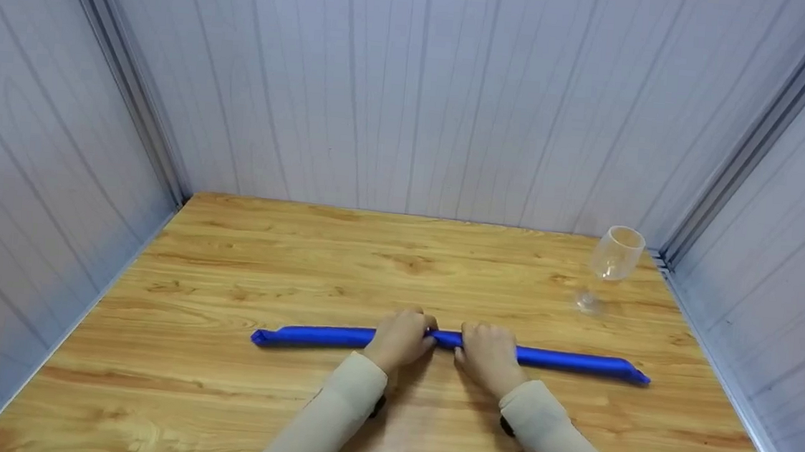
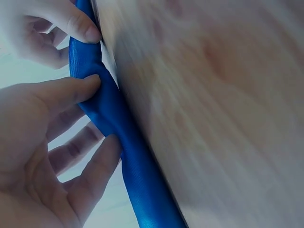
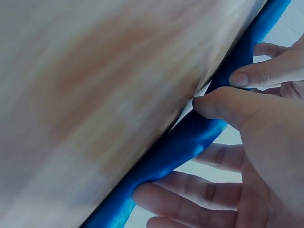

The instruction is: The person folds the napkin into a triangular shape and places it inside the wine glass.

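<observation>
A shiny blue cloth (image 1: 336, 336), rolled into a long thin tube with tapered ends, lies crosswise on the wooden table. Just left of its middle my left hand (image 1: 401, 337) grips the roll, thumb and fingers on either side. A short way to the right, my right hand (image 1: 492, 351) grips it too, and a short stretch of blue shows between the two hands. In the left wrist view the cloth roll (image 2: 142, 175) dents under the fingertips. From the right wrist, the thumb and fingers pinch the cloth roll (image 3: 166, 152), with the other hand close beyond.
A clear stemmed wine glass (image 1: 617, 254) stands upright at the back right of the table (image 1: 370, 274). Pale panelled walls (image 1: 412, 97) enclose the table at the back and both sides.
</observation>
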`<move>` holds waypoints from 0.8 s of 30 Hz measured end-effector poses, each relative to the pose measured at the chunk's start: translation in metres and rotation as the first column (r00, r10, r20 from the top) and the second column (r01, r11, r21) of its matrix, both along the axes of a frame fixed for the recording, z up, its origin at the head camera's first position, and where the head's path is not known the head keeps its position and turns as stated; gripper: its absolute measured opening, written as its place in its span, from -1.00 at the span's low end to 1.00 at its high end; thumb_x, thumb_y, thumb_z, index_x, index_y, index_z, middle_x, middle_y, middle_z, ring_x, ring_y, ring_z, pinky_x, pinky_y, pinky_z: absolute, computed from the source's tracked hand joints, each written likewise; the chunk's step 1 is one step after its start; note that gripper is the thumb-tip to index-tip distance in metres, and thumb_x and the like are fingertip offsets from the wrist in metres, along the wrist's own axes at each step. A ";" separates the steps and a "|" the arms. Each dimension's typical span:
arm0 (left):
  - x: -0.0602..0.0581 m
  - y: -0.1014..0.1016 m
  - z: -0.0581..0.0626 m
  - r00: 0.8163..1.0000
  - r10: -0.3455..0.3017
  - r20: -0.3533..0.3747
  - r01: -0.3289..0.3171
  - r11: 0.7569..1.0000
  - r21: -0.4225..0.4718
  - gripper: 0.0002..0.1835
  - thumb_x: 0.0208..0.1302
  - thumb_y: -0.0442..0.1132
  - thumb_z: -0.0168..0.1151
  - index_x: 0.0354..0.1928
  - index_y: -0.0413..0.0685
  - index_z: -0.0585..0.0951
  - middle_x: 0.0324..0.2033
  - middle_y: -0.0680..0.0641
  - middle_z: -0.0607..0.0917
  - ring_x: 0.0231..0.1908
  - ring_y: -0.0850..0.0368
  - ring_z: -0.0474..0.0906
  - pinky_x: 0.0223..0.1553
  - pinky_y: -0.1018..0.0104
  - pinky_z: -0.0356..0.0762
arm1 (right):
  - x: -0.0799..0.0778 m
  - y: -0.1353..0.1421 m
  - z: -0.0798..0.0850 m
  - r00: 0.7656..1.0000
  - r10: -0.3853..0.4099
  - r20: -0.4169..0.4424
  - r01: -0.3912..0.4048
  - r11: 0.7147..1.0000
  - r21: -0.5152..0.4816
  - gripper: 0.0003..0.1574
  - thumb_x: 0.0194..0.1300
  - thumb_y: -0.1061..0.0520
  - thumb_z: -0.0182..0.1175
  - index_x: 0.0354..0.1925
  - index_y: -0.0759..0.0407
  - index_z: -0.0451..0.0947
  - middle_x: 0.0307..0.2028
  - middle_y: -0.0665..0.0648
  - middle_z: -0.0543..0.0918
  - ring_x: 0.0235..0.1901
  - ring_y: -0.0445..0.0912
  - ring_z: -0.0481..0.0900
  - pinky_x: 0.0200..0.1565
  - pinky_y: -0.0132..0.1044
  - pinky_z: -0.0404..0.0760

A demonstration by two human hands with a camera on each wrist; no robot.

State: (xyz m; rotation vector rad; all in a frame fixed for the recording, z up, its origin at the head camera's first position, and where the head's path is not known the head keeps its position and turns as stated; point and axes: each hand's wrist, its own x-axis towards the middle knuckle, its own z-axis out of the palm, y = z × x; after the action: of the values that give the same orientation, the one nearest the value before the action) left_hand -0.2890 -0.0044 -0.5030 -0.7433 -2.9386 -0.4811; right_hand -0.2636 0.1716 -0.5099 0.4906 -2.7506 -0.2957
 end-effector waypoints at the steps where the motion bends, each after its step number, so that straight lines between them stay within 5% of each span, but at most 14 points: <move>1: 0.000 0.000 0.001 1.000 0.000 0.010 0.000 1.000 0.005 -0.80 0.32 -0.12 0.38 -0.07 0.04 0.76 -0.23 -0.01 0.70 -0.21 0.04 0.65 -0.18 0.13 0.62 | 0.000 0.000 0.000 1.000 -0.002 0.011 0.002 1.000 -0.015 -0.57 0.15 -0.15 0.42 -0.42 0.17 0.57 -0.61 0.12 0.50 -0.62 0.01 0.52 -0.66 -0.15 0.44; 8: 0.001 -0.003 0.008 1.000 0.001 0.024 -0.002 0.997 0.072 -0.79 0.34 -0.09 0.36 -0.06 0.04 0.76 -0.25 0.01 0.67 -0.27 0.13 0.62 -0.22 0.17 0.62 | -0.001 0.005 0.004 1.000 0.025 0.001 -0.024 0.987 -0.162 -0.63 0.20 -0.08 0.37 -0.50 0.13 0.51 -0.68 0.11 0.45 -0.68 0.05 0.48 -0.72 -0.10 0.38; 17: 0.002 -0.008 0.015 0.999 0.036 0.006 -0.037 0.988 0.148 -0.77 0.34 -0.01 0.35 -0.04 0.12 0.76 -0.22 0.04 0.70 -0.31 0.17 0.61 -0.28 0.19 0.61 | -0.005 0.010 0.017 0.989 0.062 0.137 -0.015 0.948 -0.318 -0.70 0.33 -0.03 0.29 -0.44 0.10 0.51 -0.63 0.08 0.49 -0.63 0.01 0.47 -0.64 -0.09 0.41; 24: 0.000 -0.016 0.016 0.991 0.004 -0.133 0.039 0.948 0.316 -0.78 0.33 -0.01 0.36 -0.10 0.09 0.76 -0.30 0.10 0.73 -0.40 0.28 0.59 -0.34 0.33 0.58 | -0.007 0.017 0.030 0.990 0.094 0.104 -0.035 0.886 -0.462 -0.72 0.38 -0.03 0.23 -0.44 0.00 0.44 -0.65 -0.06 0.30 -0.65 -0.12 0.29 -0.59 -0.22 0.26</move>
State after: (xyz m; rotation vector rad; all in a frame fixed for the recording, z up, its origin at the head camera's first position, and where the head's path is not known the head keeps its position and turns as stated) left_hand -0.2895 -0.0204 -0.4874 -0.7277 -2.6413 -0.8478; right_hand -0.2703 0.1886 -0.4800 0.4793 -2.7802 0.4144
